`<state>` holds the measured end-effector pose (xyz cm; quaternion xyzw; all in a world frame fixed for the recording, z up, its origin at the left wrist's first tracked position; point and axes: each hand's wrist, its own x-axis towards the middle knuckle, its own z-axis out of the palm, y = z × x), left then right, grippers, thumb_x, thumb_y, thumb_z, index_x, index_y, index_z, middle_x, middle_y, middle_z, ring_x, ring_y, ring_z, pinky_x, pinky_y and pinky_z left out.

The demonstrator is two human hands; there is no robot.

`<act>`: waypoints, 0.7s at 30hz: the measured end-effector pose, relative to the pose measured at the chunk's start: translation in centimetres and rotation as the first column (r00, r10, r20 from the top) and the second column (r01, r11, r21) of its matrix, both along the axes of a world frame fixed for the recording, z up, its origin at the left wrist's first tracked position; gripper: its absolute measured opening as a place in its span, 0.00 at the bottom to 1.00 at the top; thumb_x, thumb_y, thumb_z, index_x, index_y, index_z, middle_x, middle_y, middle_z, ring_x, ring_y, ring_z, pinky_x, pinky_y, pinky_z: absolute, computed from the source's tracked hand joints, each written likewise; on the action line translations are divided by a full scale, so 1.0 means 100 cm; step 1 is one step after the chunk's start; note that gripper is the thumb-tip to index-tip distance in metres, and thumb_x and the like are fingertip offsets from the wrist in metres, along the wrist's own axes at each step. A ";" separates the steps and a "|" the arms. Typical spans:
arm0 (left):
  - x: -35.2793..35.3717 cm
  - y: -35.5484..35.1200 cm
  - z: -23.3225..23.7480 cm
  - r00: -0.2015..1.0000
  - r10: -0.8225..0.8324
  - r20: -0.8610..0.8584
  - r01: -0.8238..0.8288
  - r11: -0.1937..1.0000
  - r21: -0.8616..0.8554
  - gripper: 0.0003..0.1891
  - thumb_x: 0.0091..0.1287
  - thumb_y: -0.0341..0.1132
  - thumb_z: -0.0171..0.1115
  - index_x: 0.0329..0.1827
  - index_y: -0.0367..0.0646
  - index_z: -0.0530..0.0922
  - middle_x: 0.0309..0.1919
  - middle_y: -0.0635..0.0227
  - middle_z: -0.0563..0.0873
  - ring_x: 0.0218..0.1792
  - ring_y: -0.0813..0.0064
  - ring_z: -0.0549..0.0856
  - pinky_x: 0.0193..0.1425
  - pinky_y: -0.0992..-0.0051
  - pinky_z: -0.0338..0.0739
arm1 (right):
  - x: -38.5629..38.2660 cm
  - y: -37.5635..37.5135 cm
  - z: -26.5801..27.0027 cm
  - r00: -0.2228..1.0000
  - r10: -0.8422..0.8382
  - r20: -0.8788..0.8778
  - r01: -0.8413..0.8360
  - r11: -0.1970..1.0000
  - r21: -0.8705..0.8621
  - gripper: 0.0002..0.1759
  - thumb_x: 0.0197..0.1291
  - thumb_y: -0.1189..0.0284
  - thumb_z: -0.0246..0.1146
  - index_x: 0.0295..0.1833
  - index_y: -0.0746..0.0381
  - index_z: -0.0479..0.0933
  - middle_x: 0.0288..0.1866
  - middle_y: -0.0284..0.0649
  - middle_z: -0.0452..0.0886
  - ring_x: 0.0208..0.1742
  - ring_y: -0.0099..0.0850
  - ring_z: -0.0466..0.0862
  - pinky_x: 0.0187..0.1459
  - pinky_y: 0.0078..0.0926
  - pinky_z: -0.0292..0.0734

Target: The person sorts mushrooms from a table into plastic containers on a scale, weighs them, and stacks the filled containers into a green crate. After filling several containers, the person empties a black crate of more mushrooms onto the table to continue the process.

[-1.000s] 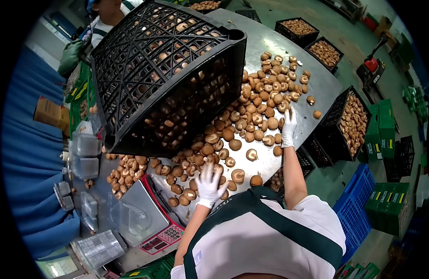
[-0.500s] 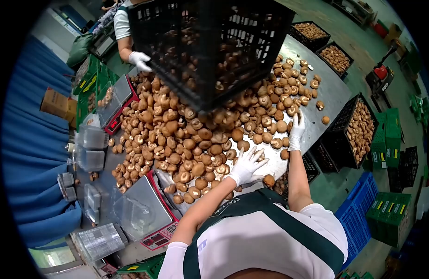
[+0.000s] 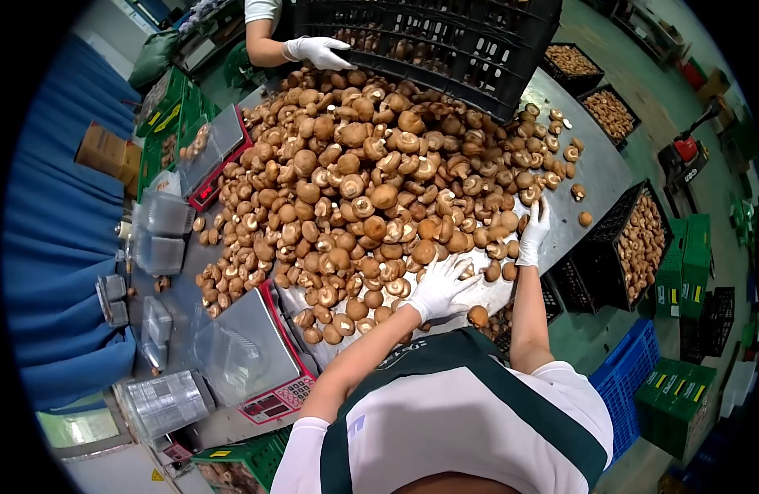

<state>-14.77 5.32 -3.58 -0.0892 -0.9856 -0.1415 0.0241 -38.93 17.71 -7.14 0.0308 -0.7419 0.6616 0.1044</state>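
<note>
A broad heap of brown mushrooms [image 3: 346, 185] covers much of a metal table [image 3: 610, 177], its near edge thinning into scattered caps in front of the person. The left hand [image 3: 440, 290], in a white glove, lies palm down on a bright patch at this near edge, fingers spread wide and reaching toward the heap. Mushrooms lie just beyond its fingertips and to its left, and one cap sits right by the fingers; whether they touch it is hard to tell. A loose mushroom [image 3: 477, 316] lies to the right of the hand, close to the person's dark green apron [image 3: 445, 350]

The right hand [image 3: 534, 233], also gloved in white, is at the heap's right side, open with its fingers extended away from the body. Mushrooms lie close along its left side and past its fingertips; contact with them cannot be made out.

Across the table, a co-worker's gloved hand [image 3: 318, 52] is at the lower edge of a tilted black crate [image 3: 445, 45], which is above the far side of the heap. Mushrooms show through its slots. To the left of the heap's near edge stands a red-framed scale [image 3: 291, 350] bearing clear plastic containers [image 3: 231, 350]
</note>
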 end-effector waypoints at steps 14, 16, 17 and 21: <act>0.002 0.001 0.003 0.999 0.040 0.004 -0.041 0.999 0.029 0.38 0.54 0.62 0.58 0.68 0.62 0.64 0.66 0.58 0.65 0.66 0.52 0.64 0.67 0.50 0.53 | 0.002 -0.001 0.004 0.998 0.003 0.070 0.000 0.999 -0.037 0.22 0.64 0.66 0.58 0.58 0.69 0.71 0.55 0.44 0.77 0.53 0.32 0.75 0.55 0.26 0.67; 0.003 0.000 0.000 0.999 0.044 -0.033 -0.043 0.998 0.034 0.37 0.54 0.62 0.58 0.67 0.61 0.65 0.66 0.57 0.66 0.65 0.52 0.64 0.66 0.51 0.54 | 0.001 -0.001 0.005 1.000 -0.009 0.020 0.009 1.000 0.009 0.22 0.64 0.66 0.58 0.58 0.69 0.72 0.54 0.45 0.78 0.53 0.32 0.76 0.55 0.27 0.68; 0.005 -0.001 -0.001 0.998 0.050 -0.043 -0.049 0.998 0.029 0.37 0.54 0.63 0.57 0.67 0.60 0.65 0.66 0.56 0.66 0.65 0.52 0.64 0.66 0.51 0.54 | 0.002 -0.001 0.005 1.000 -0.009 0.025 0.010 1.000 -0.007 0.22 0.64 0.66 0.58 0.58 0.69 0.72 0.54 0.45 0.78 0.53 0.33 0.76 0.56 0.27 0.67; 0.010 -0.001 0.004 0.996 0.076 -0.055 -0.074 0.996 0.041 0.37 0.54 0.63 0.57 0.66 0.57 0.66 0.66 0.55 0.65 0.66 0.53 0.64 0.64 0.52 0.56 | 0.002 0.002 0.004 1.000 -0.014 -0.022 0.014 1.000 0.019 0.21 0.64 0.68 0.57 0.58 0.70 0.71 0.54 0.46 0.78 0.54 0.33 0.76 0.57 0.27 0.67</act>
